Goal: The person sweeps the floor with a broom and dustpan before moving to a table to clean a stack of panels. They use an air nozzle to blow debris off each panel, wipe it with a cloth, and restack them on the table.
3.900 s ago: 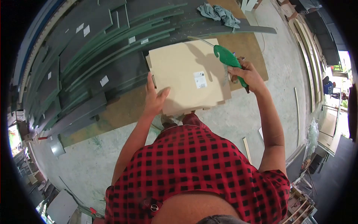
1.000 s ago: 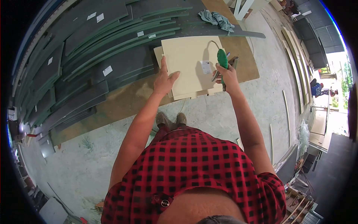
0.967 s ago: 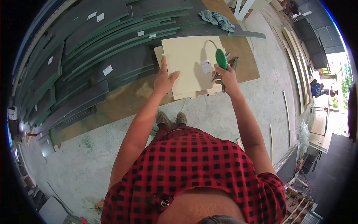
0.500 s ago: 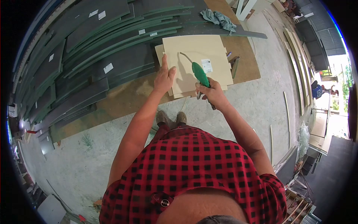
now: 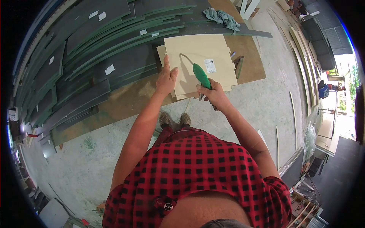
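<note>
Cream-coloured flat panels (image 5: 199,45) lie stacked in front of me, slightly out of line, with a white label (image 5: 210,65) on the top one. At the stack's left edge rests my left hand (image 5: 166,80), fingers stretched out and thumb apart, gripping nothing. My right hand (image 5: 218,95) is wrapped round the lower end of a green air blow gun (image 5: 201,75). Its thin bent nozzle points away from me over the top panel, to the left of the label. The underside of the right-hand grip is partly hidden.
Dark green-edged boards (image 5: 129,60) are piled to the left and beyond. A grey cloth (image 5: 222,19) lies on them. The brown board surface (image 5: 249,57) extends right of the panels, holding a small dark tool (image 5: 238,66). Long strips (image 5: 304,68) and another person (image 5: 325,90) are at the right.
The blow gun and my right hand have shifted slightly left and away from me. My left hand stays at the panel's left edge.
</note>
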### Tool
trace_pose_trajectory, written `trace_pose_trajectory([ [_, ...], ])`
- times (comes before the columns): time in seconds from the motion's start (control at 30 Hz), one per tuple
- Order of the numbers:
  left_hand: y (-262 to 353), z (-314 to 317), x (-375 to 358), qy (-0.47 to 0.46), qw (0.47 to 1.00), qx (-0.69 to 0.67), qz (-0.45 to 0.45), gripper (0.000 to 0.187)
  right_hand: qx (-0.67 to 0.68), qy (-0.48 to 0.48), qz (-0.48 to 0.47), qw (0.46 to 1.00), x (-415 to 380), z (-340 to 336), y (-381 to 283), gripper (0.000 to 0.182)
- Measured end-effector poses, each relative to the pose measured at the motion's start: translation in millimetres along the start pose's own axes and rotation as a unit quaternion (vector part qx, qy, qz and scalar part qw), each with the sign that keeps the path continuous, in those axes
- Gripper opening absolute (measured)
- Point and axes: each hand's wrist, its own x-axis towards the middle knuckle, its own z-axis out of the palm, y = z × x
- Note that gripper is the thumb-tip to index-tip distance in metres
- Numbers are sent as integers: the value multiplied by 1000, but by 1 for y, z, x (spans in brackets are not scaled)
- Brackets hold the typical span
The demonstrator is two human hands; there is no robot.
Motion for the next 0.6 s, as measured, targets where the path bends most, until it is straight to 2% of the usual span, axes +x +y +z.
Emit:
trace_pose_trajectory([
  [0.07,3,-2,-1,-9,1000,-9,-21,70,12,-1,-1,1000,-1,-3,6,28],
  [0.17,0,0,0,-8,1000,5,-20,70,7,50,-41,998,-7,-17,13,27],
  [0.33,-6,3,1,5,1000,19,-5,70,87,124,12,988,-20,-48,19,25],
  [0.6,-5,2,1,-4,1000,22,-14,71,123,174,25,977,-21,-65,26,24],
])
